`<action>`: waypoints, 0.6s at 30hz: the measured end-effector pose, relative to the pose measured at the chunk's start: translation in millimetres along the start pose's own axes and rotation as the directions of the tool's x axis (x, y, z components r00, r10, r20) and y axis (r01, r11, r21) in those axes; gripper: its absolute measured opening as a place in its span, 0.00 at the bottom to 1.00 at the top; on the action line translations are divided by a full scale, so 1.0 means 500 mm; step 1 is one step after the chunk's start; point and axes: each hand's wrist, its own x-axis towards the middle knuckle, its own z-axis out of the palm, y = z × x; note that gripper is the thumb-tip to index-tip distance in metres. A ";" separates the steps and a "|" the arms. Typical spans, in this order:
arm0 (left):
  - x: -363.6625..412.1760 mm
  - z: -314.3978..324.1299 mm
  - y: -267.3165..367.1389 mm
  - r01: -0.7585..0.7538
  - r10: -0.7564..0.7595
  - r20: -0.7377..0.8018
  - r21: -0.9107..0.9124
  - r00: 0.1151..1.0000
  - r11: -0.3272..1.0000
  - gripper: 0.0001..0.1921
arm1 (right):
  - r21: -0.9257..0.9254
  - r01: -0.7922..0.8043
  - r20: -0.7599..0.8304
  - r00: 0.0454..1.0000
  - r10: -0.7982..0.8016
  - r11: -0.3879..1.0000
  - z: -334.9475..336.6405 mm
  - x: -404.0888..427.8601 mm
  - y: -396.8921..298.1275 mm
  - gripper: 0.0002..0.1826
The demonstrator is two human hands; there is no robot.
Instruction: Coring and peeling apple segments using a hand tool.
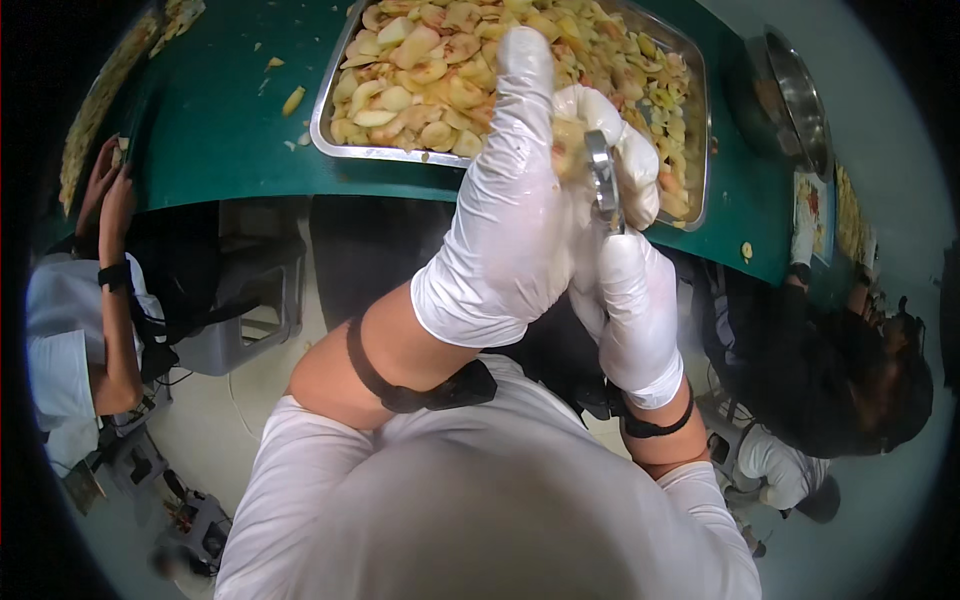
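Both hands wear thin white gloves and meet over the near edge of a metal tray [390, 152] heaped with pale fruit slices [450, 75]. My left hand [525, 202], thumb stretched out over the slices, closes around a pale yellow-pink fruit piece [568, 146], partly hidden by fingers. Against the fruit's right side is a small shiny metal tool with a rounded, ring-like end [604, 176]. My right hand [634, 300] grips that tool from below, its thumb at the tool's lower end. The fingers overlap, so the tool's handle and exact kind are hidden.
The tray stands on a green table [225, 112] with loose fruit scraps [294, 101]. Metal bowls [799, 105] stand at the right. Another person's hands [112, 187] work at the far left; other people are at the right. A grey plastic stool [247, 315] stands below the table.
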 end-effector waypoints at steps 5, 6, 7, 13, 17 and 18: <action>-0.024 0.033 -0.013 -0.052 0.062 -0.143 0.070 0.988 0.996 0.31 | -0.114 0.110 0.017 0.994 -0.109 0.987 -0.006 0.005 0.007 0.19; -0.025 0.038 -0.015 -0.059 0.069 -0.183 0.057 0.981 0.997 0.31 | -0.188 0.204 0.050 0.979 -0.198 0.961 -0.009 0.009 0.007 0.18; -0.024 0.038 -0.016 -0.058 0.068 -0.182 0.058 0.981 0.997 0.31 | -0.188 0.204 0.048 0.979 -0.198 0.961 -0.011 0.013 0.006 0.18; -0.027 0.002 -0.027 -0.114 0.110 -0.124 -0.026 0.986 0.993 0.34 | -0.254 0.242 0.162 0.965 -0.206 0.937 -0.023 0.020 0.008 0.16; -0.033 -0.001 -0.028 -0.141 0.139 -0.113 -0.013 0.984 0.990 0.34 | -0.222 0.208 0.173 0.970 -0.172 0.953 -0.024 0.017 0.013 0.17; -0.035 0.002 -0.027 -0.148 0.146 -0.105 -0.012 0.984 0.989 0.34 | -0.196 0.195 0.182 0.970 -0.159 0.961 -0.025 0.016 0.013 0.18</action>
